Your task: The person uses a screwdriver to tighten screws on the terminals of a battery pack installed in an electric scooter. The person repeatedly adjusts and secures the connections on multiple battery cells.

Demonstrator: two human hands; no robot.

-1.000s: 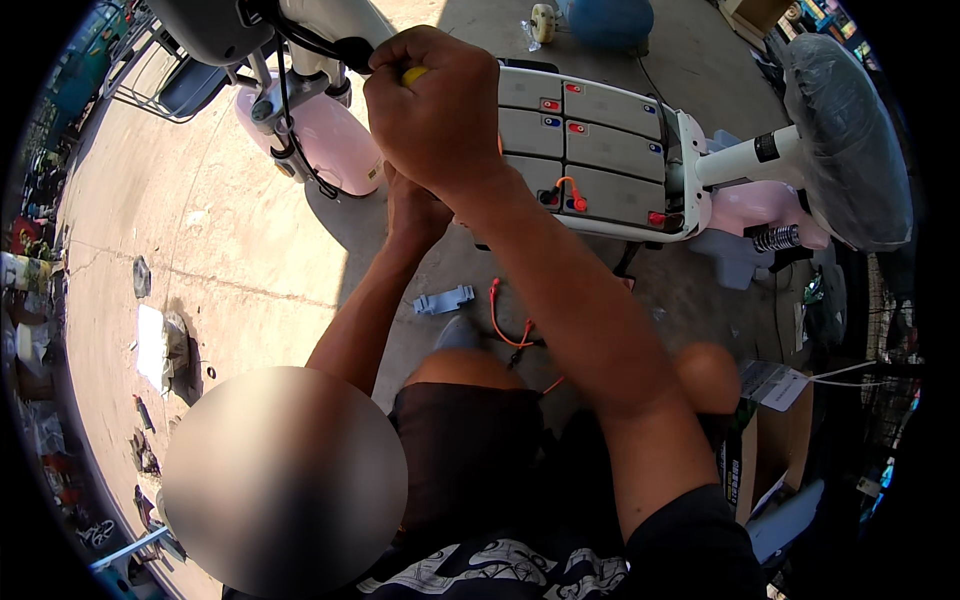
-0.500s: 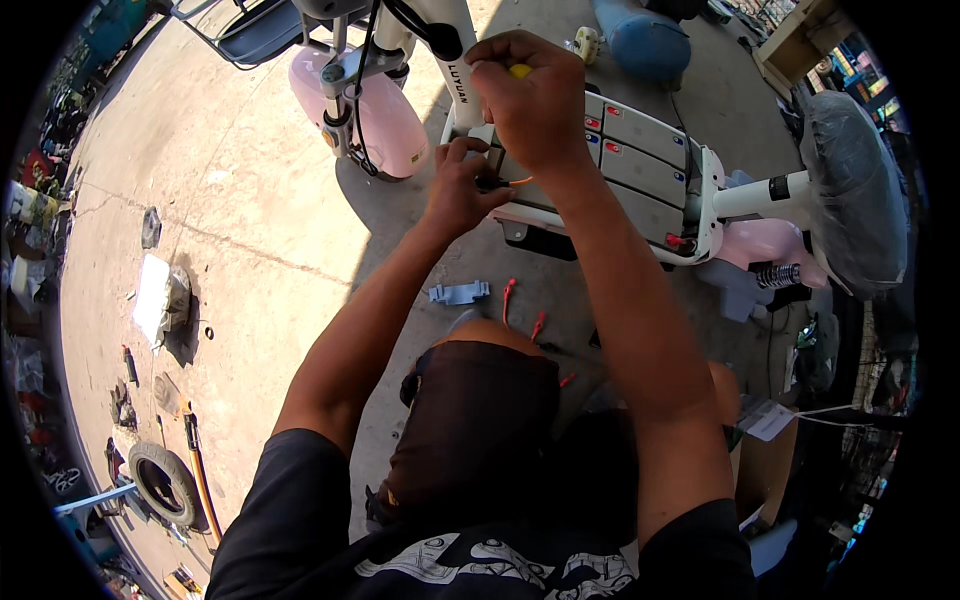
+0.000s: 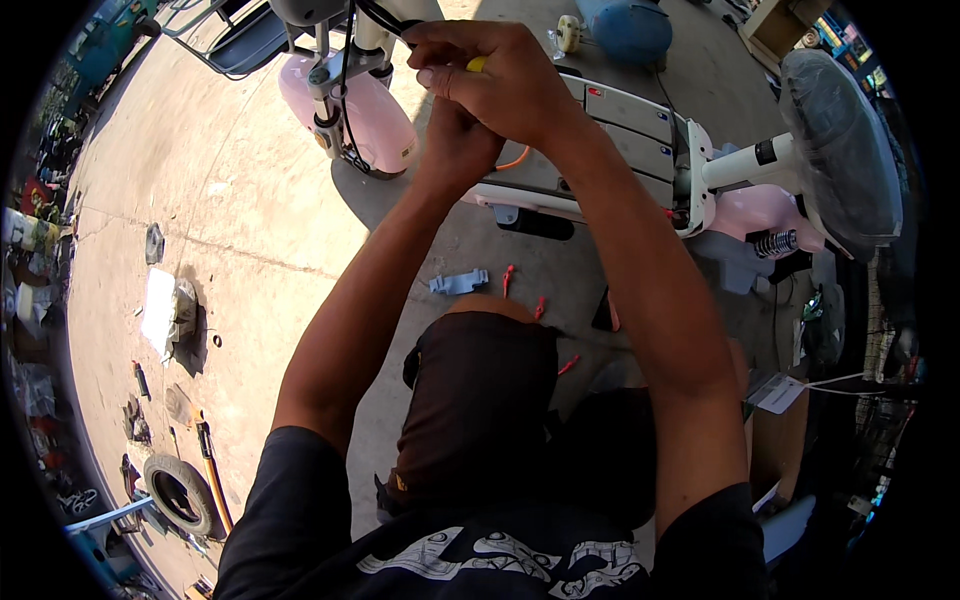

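Note:
My right hand (image 3: pixel 505 80) is closed around a yellow-handled tool (image 3: pixel 476 64), of which only a bit of the handle shows; its tip is hidden. Just below it, my left hand (image 3: pixel 458 145) reaches up against the front of an electric scooter, its fingers mostly hidden behind my right hand. From beside my hands an orange wire (image 3: pixel 513 160) curves onto grey batteries (image 3: pixel 630 152), packed in the scooter's white-framed footboard bay. The white steering column (image 3: pixel 372 45) rises beyond my hands, next to a pink front fender (image 3: pixel 365 115).
A light-blue plastic bracket (image 3: pixel 459 282) and short red leads (image 3: pixel 508 282) lie on the concrete before my knee. The plastic-wrapped seat (image 3: pixel 840 150) stands at the right. Further out are a blue tank (image 3: pixel 627 30), a tyre (image 3: pixel 180 494) and a cardboard box (image 3: pixel 775 440).
Both hands have moved up and slightly left, toward the steering column. My left hand has gone from the batteries' front edge to partly behind my right hand. The view has shifted a little.

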